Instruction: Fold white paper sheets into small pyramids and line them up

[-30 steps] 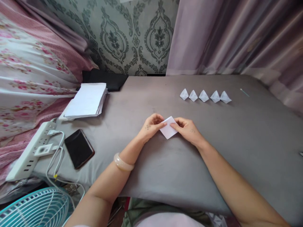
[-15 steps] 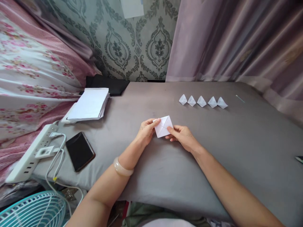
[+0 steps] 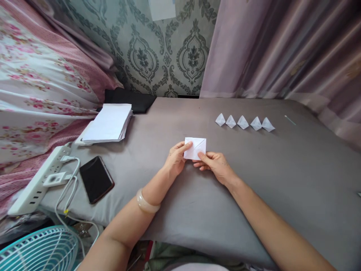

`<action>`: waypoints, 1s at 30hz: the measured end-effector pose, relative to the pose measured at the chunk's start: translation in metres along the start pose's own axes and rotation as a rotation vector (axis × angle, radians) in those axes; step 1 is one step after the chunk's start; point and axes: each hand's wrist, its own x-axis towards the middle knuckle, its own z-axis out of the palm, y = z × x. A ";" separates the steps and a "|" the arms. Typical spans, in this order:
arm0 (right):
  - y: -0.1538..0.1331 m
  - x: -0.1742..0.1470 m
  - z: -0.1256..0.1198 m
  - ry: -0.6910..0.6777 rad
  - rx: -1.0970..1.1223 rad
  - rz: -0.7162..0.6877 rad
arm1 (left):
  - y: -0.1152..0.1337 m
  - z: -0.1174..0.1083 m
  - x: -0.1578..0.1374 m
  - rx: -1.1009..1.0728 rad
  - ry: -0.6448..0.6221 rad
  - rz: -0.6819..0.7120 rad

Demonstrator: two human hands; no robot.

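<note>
A small folded square of white paper [image 3: 195, 149], with diagonal creases on its face, is held between both hands above the table. My left hand [image 3: 177, 156] pinches its left side, the thumb lying on top. At the lower right corner, my right hand [image 3: 213, 163] grips it with the thumb on the face and the fingers partly hidden beneath. Beyond the hands, to the right, several folded white paper pieces [image 3: 243, 122] with pointed tops stand in a row.
A stack of white paper [image 3: 108, 122] lies at the left, by a black folded item [image 3: 131, 100]. Nearer are a phone [image 3: 96, 179], a power strip [image 3: 39, 180] with cables and a blue fan [image 3: 42, 250]. A thin stick [image 3: 290, 120] lies far right on the grey-covered table [image 3: 282, 180].
The folded paper has turned from a tilted position to nearly level, and a different face with one diagonal fold line shows. Both hands still hold it; the view has shifted slightly.
</note>
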 end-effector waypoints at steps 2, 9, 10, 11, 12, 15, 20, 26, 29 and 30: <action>-0.005 0.000 -0.004 0.034 -0.089 -0.067 | 0.003 -0.001 -0.002 0.097 0.005 0.040; -0.021 -0.005 -0.014 0.087 -0.250 -0.300 | 0.001 0.001 -0.014 0.432 -0.193 0.069; -0.021 -0.006 -0.013 0.078 -0.246 -0.293 | 0.000 0.002 -0.016 0.473 -0.216 0.072; -0.020 -0.006 -0.013 0.068 -0.242 -0.286 | 0.000 0.003 -0.017 0.509 -0.231 0.076; -0.019 -0.007 -0.012 0.061 -0.238 -0.280 | -0.001 0.004 -0.019 0.536 -0.239 0.077; -0.016 -0.005 -0.013 0.084 -0.196 -0.263 | -0.002 0.007 -0.020 0.528 -0.225 0.043; -0.013 0.004 -0.015 0.272 0.030 -0.241 | -0.001 0.008 -0.016 0.391 -0.144 0.025; -0.007 0.011 -0.012 0.337 0.161 -0.203 | -0.004 0.006 -0.013 0.321 -0.210 0.013; -0.007 0.009 -0.014 0.300 0.096 -0.248 | -0.004 0.002 -0.012 0.377 -0.192 0.050; -0.009 0.008 -0.017 0.278 0.025 -0.287 | -0.003 0.001 -0.011 0.419 -0.191 0.080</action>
